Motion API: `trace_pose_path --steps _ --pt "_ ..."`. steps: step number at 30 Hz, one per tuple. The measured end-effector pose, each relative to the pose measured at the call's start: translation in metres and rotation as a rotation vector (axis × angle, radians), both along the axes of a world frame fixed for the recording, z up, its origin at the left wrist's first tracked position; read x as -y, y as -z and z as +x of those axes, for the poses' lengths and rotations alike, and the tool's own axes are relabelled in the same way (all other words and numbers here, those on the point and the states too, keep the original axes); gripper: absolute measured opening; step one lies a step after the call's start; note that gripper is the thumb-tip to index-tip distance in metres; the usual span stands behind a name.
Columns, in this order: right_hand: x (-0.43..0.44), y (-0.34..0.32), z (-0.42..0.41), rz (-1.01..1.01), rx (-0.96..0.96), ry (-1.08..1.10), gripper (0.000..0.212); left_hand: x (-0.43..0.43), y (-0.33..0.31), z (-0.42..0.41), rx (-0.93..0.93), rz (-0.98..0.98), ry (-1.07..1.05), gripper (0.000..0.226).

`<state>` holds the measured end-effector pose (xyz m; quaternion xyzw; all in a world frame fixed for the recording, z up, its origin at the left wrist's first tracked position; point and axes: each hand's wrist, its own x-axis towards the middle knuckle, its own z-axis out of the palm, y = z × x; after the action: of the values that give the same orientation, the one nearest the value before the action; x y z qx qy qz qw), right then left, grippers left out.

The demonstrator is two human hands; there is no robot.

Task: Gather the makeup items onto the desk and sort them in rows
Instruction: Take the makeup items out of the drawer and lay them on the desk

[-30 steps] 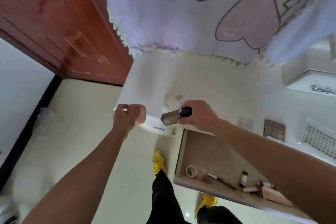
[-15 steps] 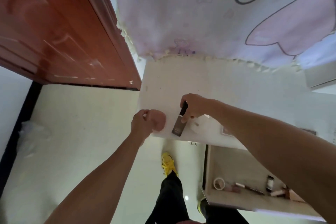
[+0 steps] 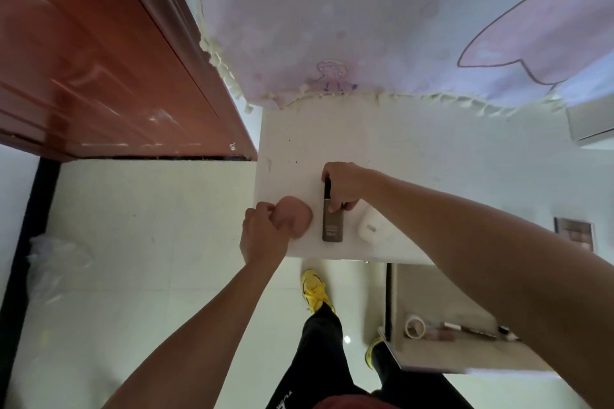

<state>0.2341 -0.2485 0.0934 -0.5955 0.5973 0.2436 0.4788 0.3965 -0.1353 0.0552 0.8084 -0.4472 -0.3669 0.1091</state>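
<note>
Change: foundation bottle (image 3: 332, 226) was airborne, now lies flat on the bench (image 3: 398, 149), centre frame. The right hand (image 3: 342, 188) has fingers clamped on its cap end; the left hand (image 3: 262, 229) grips pink sponge (image 3: 297, 214) just beside it. Row starting.

Your right hand (image 3: 342, 189) covers the cap end of the brown bottle (image 3: 332, 226), and the label's too small to read. Your left hand (image 3: 262, 232) hides part of the pink sponge (image 3: 297, 219). Your right forearm (image 3: 465, 236) cuts off the white case (image 3: 372, 226), the palette (image 3: 574, 232) shades are a blur, and the bits on the shelf (image 3: 442, 355) are too tiny to name.
</note>
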Motion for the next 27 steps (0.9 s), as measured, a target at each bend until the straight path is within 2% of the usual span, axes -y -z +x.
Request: trace_pose_path --steps 5,9,12,15,17,20,23,27 --pt "-0.005 0.001 0.006 -0.172 -0.136 -0.208 0.051 0.001 -0.003 0.001 -0.037 0.049 -0.101 0.028" --pt "-0.009 -0.002 -0.006 -0.276 -0.088 -0.202 0.068 0.001 -0.012 0.001 0.044 0.020 -0.142 0.026" --pt "-0.018 -0.016 -0.033 -0.413 -0.010 -0.037 0.067 0.001 -0.028 -0.012 0.064 -0.109 -0.101 0.023" --pt "-0.037 -0.037 -0.082 -0.524 0.020 0.175 0.048 -0.004 -0.045 -0.046 -0.009 -0.247 0.047 0.015" --pt "-0.056 -0.046 -0.118 -0.564 0.036 0.309 0.035 -0.013 -0.054 -0.074 -0.051 -0.268 0.155 0.012" --pt "-0.096 -0.046 -0.175 -0.588 0.044 0.487 0.023 -0.038 -0.056 -0.118 -0.105 -0.219 0.279 0.010" --pt "-0.143 -0.039 -0.223 -0.586 0.044 0.571 0.019 -0.069 -0.049 -0.160 -0.128 -0.139 0.429 0.010" --pt "-0.212 -0.016 -0.281 -0.565 0.049 0.642 0.016 -0.114 -0.027 -0.214 -0.040 0.036 0.682 0.015"
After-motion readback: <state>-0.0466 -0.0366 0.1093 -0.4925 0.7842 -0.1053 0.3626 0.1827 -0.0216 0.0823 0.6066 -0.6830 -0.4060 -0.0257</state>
